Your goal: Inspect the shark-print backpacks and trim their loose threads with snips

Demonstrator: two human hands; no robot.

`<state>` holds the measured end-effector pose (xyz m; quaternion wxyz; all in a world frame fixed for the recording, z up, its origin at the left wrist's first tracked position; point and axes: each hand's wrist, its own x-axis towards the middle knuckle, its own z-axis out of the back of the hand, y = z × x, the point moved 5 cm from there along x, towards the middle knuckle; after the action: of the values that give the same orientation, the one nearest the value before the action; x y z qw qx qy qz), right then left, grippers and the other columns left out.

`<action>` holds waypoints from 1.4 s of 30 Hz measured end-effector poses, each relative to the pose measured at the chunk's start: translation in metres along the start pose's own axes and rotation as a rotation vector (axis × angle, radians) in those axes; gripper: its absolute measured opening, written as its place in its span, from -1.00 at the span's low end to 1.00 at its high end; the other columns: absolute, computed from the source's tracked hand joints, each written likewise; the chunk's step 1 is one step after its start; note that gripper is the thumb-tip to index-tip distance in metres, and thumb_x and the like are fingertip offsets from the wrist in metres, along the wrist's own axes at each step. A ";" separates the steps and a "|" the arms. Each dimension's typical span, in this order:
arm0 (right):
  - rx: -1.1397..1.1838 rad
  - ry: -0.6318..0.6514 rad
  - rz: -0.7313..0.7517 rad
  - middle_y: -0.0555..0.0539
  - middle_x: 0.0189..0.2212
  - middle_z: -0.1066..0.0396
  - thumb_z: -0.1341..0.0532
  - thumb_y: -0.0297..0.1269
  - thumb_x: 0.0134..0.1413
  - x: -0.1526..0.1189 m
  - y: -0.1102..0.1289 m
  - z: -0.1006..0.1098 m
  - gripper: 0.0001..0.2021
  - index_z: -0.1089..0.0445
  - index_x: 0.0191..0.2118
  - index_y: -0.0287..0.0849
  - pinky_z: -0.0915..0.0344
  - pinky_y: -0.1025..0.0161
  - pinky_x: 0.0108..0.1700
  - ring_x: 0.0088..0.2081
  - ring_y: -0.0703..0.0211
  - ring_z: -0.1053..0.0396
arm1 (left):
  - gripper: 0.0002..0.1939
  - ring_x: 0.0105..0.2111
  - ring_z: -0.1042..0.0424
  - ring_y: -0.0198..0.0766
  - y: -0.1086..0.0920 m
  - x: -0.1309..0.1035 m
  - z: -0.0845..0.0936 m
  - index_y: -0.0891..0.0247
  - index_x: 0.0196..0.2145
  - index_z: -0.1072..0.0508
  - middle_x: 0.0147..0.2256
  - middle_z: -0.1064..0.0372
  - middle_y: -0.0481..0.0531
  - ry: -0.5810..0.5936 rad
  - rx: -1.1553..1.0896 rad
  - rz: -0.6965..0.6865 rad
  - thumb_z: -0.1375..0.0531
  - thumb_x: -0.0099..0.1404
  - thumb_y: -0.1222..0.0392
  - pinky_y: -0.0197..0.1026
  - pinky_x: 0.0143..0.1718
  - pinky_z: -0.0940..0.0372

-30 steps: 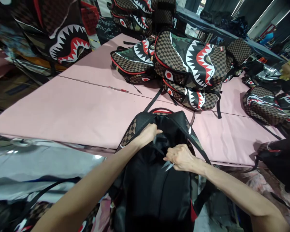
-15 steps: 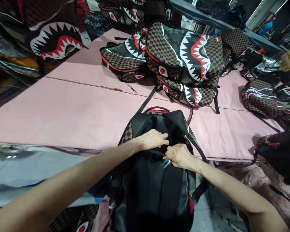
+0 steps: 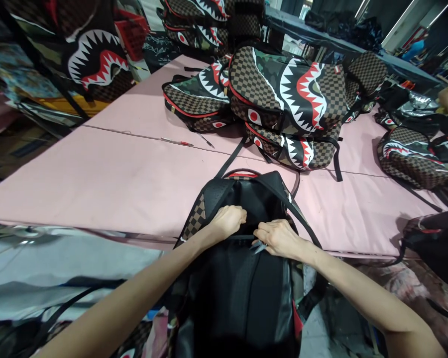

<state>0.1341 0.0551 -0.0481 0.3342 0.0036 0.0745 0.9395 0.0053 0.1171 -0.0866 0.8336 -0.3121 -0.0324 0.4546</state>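
Holds snips [image 3: 260, 246] in right hand [image 3: 280, 238] at opening [image 3: 239, 238] of backpack [image 3: 242, 298]. Curls left hand [image 3: 229, 221] there; cannot tell grasp or contents.

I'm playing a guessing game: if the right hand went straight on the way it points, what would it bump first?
Probably the left hand, close ahead of the right hand at the black backpack. Depth is unclear, so it might pass above or below.
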 end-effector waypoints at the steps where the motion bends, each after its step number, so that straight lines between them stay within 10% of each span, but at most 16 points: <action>1: 0.015 0.008 -0.023 -0.03 -0.36 -0.37 -0.07 -0.19 0.19 0.001 -0.005 0.004 -0.78 -0.32 -0.14 -0.18 -0.13 0.29 -0.39 -0.40 0.22 -0.34 | -0.79 -0.47 -0.34 -0.29 0.002 -0.003 -0.002 0.27 -0.52 -0.42 -0.49 -0.37 0.00 0.001 -0.019 0.031 -0.02 0.12 0.39 -0.29 -0.45 -0.08; 7: -0.044 -0.027 -0.296 -0.17 -0.21 -0.36 -0.15 -0.19 0.14 0.017 -0.047 0.036 -0.63 -0.20 0.00 -0.29 -0.21 0.24 -0.27 -0.24 0.10 -0.36 | -0.77 -0.49 -0.35 -0.31 0.006 -0.007 -0.006 0.27 -0.56 -0.40 -0.56 -0.32 -0.03 0.003 -0.125 0.132 0.01 0.04 0.45 -0.32 -0.44 -0.10; 15: -0.166 0.167 0.070 -0.04 -0.27 -0.35 -0.25 -0.23 0.04 0.060 -0.033 0.017 -0.88 -0.45 -0.27 -0.09 -0.06 0.19 -0.22 -0.23 0.13 -0.25 | -0.75 -0.49 -0.37 -0.23 0.004 -0.014 -0.001 0.24 -0.51 -0.43 -0.55 -0.36 0.01 -0.040 -0.137 0.205 0.01 0.04 0.44 -0.27 -0.43 -0.11; 23: -0.160 0.155 0.044 -0.05 -0.34 -0.34 -0.17 -0.28 0.13 0.059 -0.033 0.011 -0.86 -0.47 -0.33 -0.15 -0.01 0.19 -0.22 -0.25 0.15 -0.22 | -0.77 -0.41 -0.41 -0.22 -0.003 -0.019 0.006 0.26 -0.44 -0.45 -0.45 -0.43 0.05 -0.135 -0.174 0.206 0.00 0.15 0.39 -0.24 -0.33 -0.19; 30: -0.144 0.148 -0.072 -0.08 -0.27 -0.36 -0.18 -0.24 0.13 0.049 -0.049 0.012 -0.83 -0.47 -0.23 -0.15 -0.03 0.22 -0.23 -0.23 0.15 -0.24 | -0.61 0.01 -0.27 -0.24 -0.018 -0.051 0.019 0.21 -0.44 -0.47 -0.16 -0.43 -0.01 -0.168 -0.306 -0.268 0.11 0.33 0.23 -0.07 0.19 0.07; 35: -0.127 0.139 -0.089 -0.09 -0.26 -0.36 -0.18 -0.25 0.12 0.041 -0.045 0.013 -0.82 -0.46 -0.18 -0.15 -0.08 0.22 -0.21 -0.23 0.15 -0.26 | -0.83 -0.22 -0.31 -0.16 -0.001 -0.056 0.012 0.30 -0.22 -0.39 -0.24 -0.35 0.10 -0.375 0.105 -0.183 -0.06 0.25 0.25 -0.12 -0.19 -0.25; 42: 0.102 -0.124 -0.089 -0.10 -0.26 -0.34 -0.12 -0.20 0.18 -0.011 -0.006 0.053 -0.74 -0.38 -0.09 -0.22 -0.18 0.29 -0.25 -0.28 0.20 -0.27 | -0.80 -0.43 -0.21 -0.25 -0.065 -0.135 -0.009 0.29 -0.43 -0.36 -0.49 -0.25 0.02 -0.598 0.258 -0.387 0.01 0.26 0.42 -0.18 -0.37 -0.17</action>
<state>0.1496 0.0603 0.0042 0.3790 0.0754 0.1012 0.9167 -0.0226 -0.0175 -0.0275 0.8902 -0.0463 -0.2750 0.3602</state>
